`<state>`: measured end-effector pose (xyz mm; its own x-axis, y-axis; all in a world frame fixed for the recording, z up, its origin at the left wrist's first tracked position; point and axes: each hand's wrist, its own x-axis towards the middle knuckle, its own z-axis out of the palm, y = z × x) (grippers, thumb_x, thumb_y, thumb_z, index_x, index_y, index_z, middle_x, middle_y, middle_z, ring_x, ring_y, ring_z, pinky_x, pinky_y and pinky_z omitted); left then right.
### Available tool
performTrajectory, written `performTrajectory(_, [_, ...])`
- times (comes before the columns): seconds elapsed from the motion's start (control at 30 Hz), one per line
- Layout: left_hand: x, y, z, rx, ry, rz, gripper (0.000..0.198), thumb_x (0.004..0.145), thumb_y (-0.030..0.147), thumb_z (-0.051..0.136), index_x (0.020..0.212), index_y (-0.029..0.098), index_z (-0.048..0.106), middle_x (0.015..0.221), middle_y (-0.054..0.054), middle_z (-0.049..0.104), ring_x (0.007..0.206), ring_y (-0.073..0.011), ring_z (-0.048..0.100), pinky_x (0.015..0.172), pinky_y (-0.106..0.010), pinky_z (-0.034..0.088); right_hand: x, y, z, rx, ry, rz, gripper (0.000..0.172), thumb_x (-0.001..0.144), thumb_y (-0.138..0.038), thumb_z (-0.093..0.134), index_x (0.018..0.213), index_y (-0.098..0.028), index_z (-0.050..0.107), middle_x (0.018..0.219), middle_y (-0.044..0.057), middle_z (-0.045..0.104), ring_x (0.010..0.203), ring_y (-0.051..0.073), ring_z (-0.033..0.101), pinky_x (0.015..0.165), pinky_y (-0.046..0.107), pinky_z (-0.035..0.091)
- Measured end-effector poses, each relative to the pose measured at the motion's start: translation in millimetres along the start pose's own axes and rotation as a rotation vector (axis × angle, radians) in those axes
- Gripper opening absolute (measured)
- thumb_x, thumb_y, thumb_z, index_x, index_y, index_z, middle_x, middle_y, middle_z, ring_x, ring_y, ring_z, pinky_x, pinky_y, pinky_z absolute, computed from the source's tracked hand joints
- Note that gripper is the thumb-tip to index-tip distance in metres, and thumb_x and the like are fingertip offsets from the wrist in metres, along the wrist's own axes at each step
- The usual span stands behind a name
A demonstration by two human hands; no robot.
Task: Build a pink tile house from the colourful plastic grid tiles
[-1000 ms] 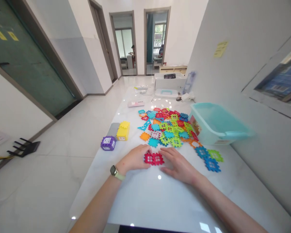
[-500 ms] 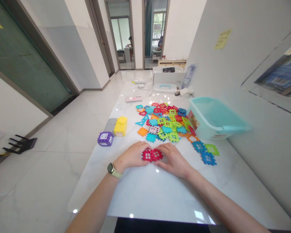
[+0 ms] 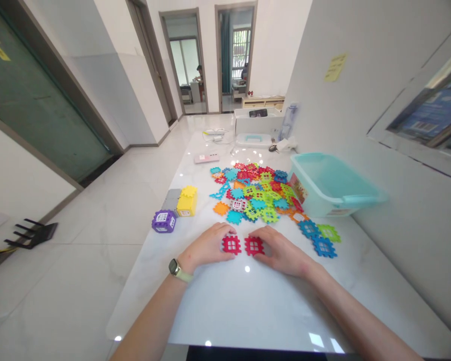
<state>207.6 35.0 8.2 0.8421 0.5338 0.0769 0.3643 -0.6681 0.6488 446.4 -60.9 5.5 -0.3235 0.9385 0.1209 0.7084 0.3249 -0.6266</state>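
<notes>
White table | left grip — pinching left red tile | right grip — pinching right red tile

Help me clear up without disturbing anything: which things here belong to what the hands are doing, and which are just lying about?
In use: left red tile at the left hand fingertips; right red tile at the right hand fingertips; pile of loose tiles behind them.
Lying about: teal tub, purple cube, yellow cube, pink device, white box.
</notes>
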Motion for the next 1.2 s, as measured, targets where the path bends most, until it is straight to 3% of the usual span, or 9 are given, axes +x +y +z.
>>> performTrajectory(0.4, [4, 1, 8.2, -0.03, 0.031, -0.036, 0.043, 0.069, 0.024, 0.079, 0.107, 0.022, 0.061, 0.103, -0.002, 0.065, 0.096, -0.0225, 0.061, 0.086, -0.032, 0.048, 5, -7, 8, 0.084, 0.04, 0.005, 0.034, 0.08, -0.018, 0.066, 0.114, -0.019, 0.062, 0.1, 0.007, 0.067, 0.091, 0.021, 0.061, 0.082, 0.035, 0.049])
performTrajectory(0.73, [7, 6, 7.3, -0.086, -0.01, -0.072, 0.04, 0.067, 0.021, 0.079, 0.104, 0.023, 0.062, 0.1, -0.001, 0.066, 0.091, -0.0208, 0.062, 0.081, -0.03, 0.049, 7, -6, 8, 0.103, 0.023, 0.017, 0.036, 0.079, -0.016, 0.066, 0.114, -0.02, 0.062, 0.102, 0.007, 0.067, 0.091, 0.021, 0.062, 0.082, 0.034, 0.049])
performTrajectory(1.03, [7, 5, 8.6, -0.07, -0.003, -0.038, 0.042, 0.067, 0.017, 0.077, 0.106, 0.022, 0.061, 0.103, -0.002, 0.065, 0.095, -0.0214, 0.061, 0.086, -0.032, 0.048, 7, -10, 7, 0.091, 0.028, 0.021, 0.036, 0.078, -0.016, 0.067, 0.113, -0.019, 0.063, 0.102, 0.007, 0.069, 0.09, 0.021, 0.063, 0.081, 0.034, 0.05])
performTrajectory(1.2, [10, 8, 12.4, -0.01, 0.012, 0.061, 0.052, 0.063, 0.03, 0.086, 0.107, 0.022, 0.06, 0.113, -0.005, 0.062, 0.107, -0.0258, 0.055, 0.095, -0.037, 0.044, 9, -5, 8, 0.082, 0.088, -0.07, 0.033, 0.084, -0.026, 0.067, 0.116, -0.02, 0.062, 0.112, 0.009, 0.069, 0.101, 0.023, 0.064, 0.089, 0.037, 0.051])
